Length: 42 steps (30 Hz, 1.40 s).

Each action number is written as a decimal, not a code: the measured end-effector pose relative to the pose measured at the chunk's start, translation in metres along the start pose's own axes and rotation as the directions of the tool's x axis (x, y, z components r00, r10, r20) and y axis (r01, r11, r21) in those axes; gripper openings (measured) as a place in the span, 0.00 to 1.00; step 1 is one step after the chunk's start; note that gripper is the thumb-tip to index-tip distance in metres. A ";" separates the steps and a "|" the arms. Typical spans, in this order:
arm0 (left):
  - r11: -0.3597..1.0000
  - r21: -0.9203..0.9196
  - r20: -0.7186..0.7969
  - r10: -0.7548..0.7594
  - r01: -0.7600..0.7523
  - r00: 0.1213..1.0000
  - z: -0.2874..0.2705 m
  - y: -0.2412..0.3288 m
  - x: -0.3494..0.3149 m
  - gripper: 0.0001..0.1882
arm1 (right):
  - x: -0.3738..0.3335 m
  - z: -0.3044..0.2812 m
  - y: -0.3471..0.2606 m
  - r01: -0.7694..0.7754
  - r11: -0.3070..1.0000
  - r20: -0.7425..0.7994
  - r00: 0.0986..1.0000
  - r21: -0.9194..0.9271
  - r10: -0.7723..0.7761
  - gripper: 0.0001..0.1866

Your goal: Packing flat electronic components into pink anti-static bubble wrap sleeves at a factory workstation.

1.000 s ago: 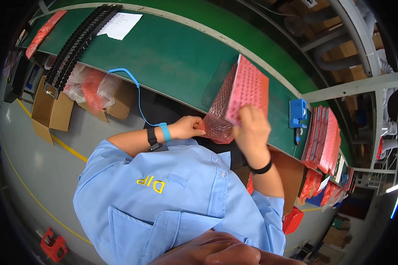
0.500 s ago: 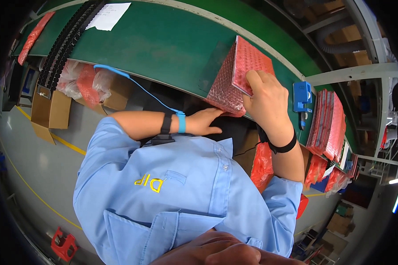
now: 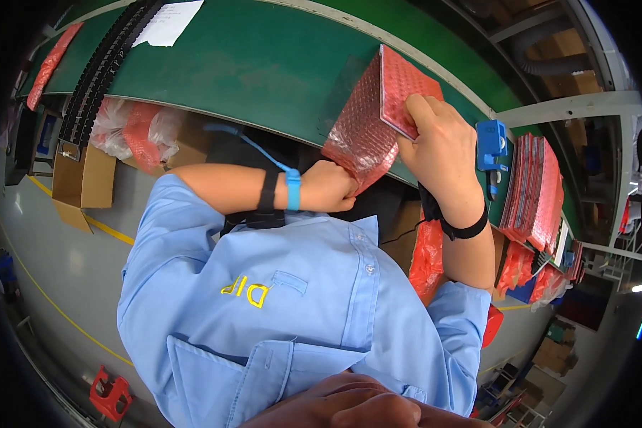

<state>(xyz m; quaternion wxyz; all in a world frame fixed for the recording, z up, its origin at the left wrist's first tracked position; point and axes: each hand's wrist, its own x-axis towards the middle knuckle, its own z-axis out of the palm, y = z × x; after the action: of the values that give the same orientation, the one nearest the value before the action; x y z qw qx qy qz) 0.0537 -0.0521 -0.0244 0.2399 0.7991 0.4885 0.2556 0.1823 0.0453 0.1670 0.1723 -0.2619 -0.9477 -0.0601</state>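
Note:
A red bubble-wrap bag (image 3: pixel 357 125) stands tilted at the front edge of the green workbench, right of the middle. Its upper part is a stiff flat panel with a pale edge, and the lower part hangs over the bench edge. My right hand (image 3: pixel 441 146) pinches the panel's right side, thumb on the near face. At the lower near end, my left hand (image 3: pixel 327 187) is closed on the loose wrap; its fingertips are partly hidden. A blue wrist strap (image 3: pixel 292 189) with a cord circles my left wrist. What lies inside the bag is hidden.
A stack of red bubble-wrapped flat packs (image 3: pixel 531 189) stands on the right, beside a blue holder (image 3: pixel 490 143). Black ribbed strips (image 3: pixel 107 78) and a white paper (image 3: pixel 167 23) lie on the bench (image 3: pixel 250 68) at the left. An open cardboard box (image 3: pixel 96 178) stands below.
My left hand has gone from open, fingers spread, to closed on the wrap's lower end. That end has shifted slightly left and down. My right hand keeps its pinch.

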 end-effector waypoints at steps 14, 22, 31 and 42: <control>0.903 0.156 0.214 0.366 -0.401 0.906 0.010 0.009 0.018 0.17 | 0.004 0.012 -0.020 0.029 0.999 -0.028 0.999 -0.020 -0.030 0.13; 0.854 -0.342 -0.114 -0.453 0.393 0.884 -0.023 -0.055 -0.058 0.20 | -0.036 0.057 -0.040 -0.068 0.997 -0.031 0.997 0.029 0.069 0.16; 0.186 -0.941 0.150 -0.520 0.282 0.841 -0.017 -0.055 -0.047 0.09 | -0.039 0.090 -0.053 -0.091 0.993 -0.062 0.994 0.075 0.096 0.20; 0.228 -0.934 0.160 -0.418 0.273 0.894 -0.018 -0.050 -0.052 0.08 | -0.039 0.109 -0.052 -0.123 0.975 0.039 0.992 0.186 0.117 0.26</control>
<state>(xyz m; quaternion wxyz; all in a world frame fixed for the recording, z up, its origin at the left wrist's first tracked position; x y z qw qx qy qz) -0.0110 -0.0765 -0.0513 0.6774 0.3609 0.4250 0.4799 0.1542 0.0046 0.0504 0.1864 -0.3020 -0.9338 0.0441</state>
